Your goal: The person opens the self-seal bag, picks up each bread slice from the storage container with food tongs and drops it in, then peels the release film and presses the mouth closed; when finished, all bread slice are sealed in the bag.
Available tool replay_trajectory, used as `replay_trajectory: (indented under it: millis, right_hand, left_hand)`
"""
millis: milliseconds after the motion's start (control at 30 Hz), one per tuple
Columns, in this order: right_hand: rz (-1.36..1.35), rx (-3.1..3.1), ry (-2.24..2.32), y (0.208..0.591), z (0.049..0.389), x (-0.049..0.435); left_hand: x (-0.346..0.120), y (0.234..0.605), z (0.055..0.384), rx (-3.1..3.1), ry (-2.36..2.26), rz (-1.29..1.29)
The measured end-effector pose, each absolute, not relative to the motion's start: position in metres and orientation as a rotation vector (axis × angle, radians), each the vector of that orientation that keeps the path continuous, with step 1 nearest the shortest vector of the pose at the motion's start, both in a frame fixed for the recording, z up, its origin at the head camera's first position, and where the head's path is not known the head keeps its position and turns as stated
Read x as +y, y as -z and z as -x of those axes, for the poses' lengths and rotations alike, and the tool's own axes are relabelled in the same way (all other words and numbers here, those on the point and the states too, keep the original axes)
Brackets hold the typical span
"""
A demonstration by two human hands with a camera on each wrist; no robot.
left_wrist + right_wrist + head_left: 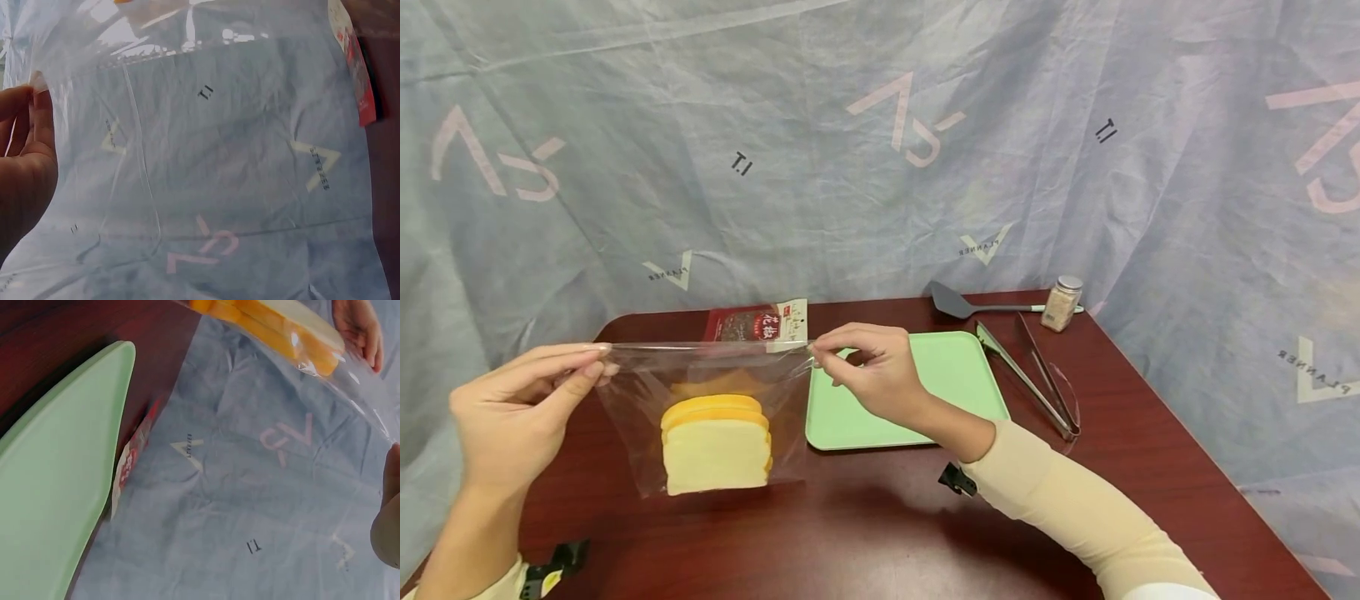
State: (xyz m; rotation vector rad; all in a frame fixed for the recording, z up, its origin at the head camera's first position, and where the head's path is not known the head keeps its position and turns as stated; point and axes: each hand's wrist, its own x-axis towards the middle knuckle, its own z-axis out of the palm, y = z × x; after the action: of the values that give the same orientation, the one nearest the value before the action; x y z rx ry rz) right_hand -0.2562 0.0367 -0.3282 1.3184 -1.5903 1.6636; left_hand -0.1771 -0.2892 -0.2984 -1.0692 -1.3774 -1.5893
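A clear plastic bag (632,417) hangs above the table with slices of bread (718,454) inside it. My left hand (523,408) pinches its upper left corner between thumb and fingers. At the upper right corner my right hand (876,367) pinches the edge, so the top is stretched straight between both hands. In the left wrist view the left hand (28,137) is at the left edge by the see-through plastic. The right wrist view has the bread (275,328) at the top, and only part of the right hand (387,519) shows.
Behind the bag lies a red spice packet (752,323). A light green tray (925,375) rests mid-table. Metal tongs (1033,379), a grey spatula (955,302) and a small lidded jar (1062,303) are at the back right. Grey cloth (820,167) surrounds the table (1000,533).
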Motion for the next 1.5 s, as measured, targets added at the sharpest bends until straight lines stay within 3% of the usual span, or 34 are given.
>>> replay_trajectory:
  millis: [333,633,967,1500]
  right_hand:
    - [-1.075,-1.908,-1.816,0.336,0.29,0.008]
    - [-0.871,-2.196,-1.76,0.349,0.34,-0.011]
    - [-0.772,-2.395,-1.574,0.37,0.384,-0.02]
    - [-0.856,-2.55,-1.376,0.389,0.391,-0.008]
  left_hand:
    - [-0.315,0.317,0.202,-1.477,1.706,0.907]
    - [-0.332,0.336,0.252,-1.962,1.5,0.422]
    - [-0.34,0.359,0.302,-2.309,1.352,0.24]
    - [-0.338,0.386,0.319,-2.843,0.94,0.042]
